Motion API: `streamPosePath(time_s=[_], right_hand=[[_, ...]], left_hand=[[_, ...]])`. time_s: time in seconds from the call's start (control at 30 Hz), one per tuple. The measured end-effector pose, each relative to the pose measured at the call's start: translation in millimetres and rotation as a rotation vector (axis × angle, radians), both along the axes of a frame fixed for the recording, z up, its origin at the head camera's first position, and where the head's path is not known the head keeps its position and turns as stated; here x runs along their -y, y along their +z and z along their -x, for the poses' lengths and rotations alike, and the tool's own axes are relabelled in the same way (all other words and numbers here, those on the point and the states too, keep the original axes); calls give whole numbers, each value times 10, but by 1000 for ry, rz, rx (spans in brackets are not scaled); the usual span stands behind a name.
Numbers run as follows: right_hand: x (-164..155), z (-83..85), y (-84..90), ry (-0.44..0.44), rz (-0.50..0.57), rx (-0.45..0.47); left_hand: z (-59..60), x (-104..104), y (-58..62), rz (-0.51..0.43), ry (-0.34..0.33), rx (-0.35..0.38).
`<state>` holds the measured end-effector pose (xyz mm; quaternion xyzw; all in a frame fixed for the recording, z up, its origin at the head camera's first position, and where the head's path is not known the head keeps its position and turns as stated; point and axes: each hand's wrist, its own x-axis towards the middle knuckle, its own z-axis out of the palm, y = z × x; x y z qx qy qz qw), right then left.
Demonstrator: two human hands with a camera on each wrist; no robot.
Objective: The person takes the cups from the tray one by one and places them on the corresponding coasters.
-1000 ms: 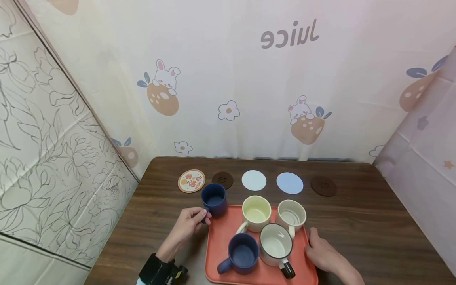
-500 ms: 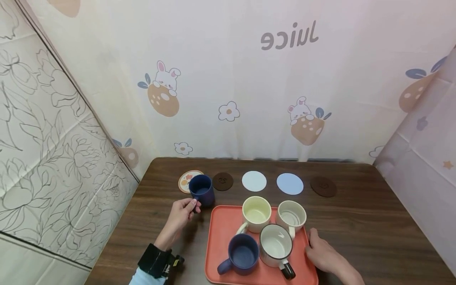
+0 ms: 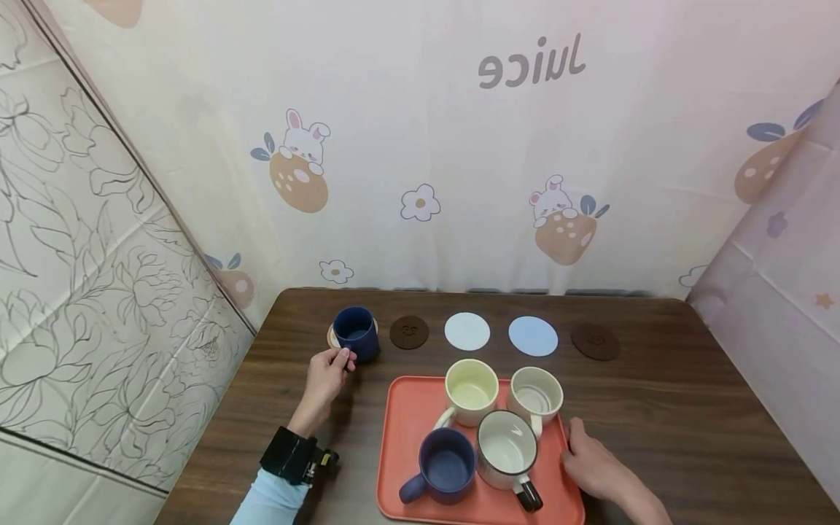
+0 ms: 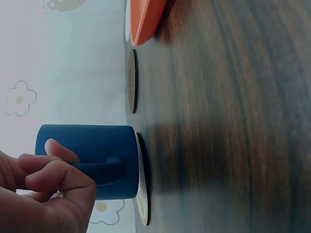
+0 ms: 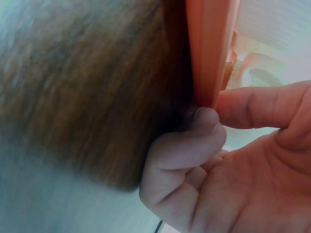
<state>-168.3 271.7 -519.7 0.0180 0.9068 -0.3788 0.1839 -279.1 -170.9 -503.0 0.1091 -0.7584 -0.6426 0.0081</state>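
My left hand (image 3: 326, 377) pinches the handle of a dark blue mug (image 3: 357, 337) at the far left of the table. Under the upright mug lies a round patterned coaster (image 4: 142, 194), mostly hidden by it in the head view; the left wrist view has the mug's base right at the coaster's surface. With thumb and curled fingers my right hand (image 3: 600, 467) grips the right edge of a coral tray (image 3: 402, 408). On that tray stand a second blue mug (image 3: 448, 467), a pale yellow mug (image 3: 472, 394), a cream mug (image 3: 535, 397) and a white mug with black handle (image 3: 507, 445).
Along the back of the wooden table (image 3: 689, 408) run more round coasters: a brown one (image 3: 409, 332), a white one (image 3: 467, 332), a pale blue one (image 3: 533, 336) and another brown one (image 3: 596, 342). A printed curtain (image 3: 420, 146) hangs behind the table.
My left hand has carried the blue mug from the tray's back left corner, leftward and away from me, onto the patterned coaster's spot. The right hand and tray have stayed put.
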Motion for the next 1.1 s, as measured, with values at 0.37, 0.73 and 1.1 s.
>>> streamPosePath(time_s=[0.37, 0.73, 1.1], right_hand=[[-27, 4, -10, 21, -15, -9], [12, -11, 21, -14, 9, 15], [-43, 2, -38, 22, -13, -27]], left_hand=[[203, 34, -36, 73, 59, -36], [328, 67, -78, 130, 94, -20], [383, 107, -65, 143, 97, -9]])
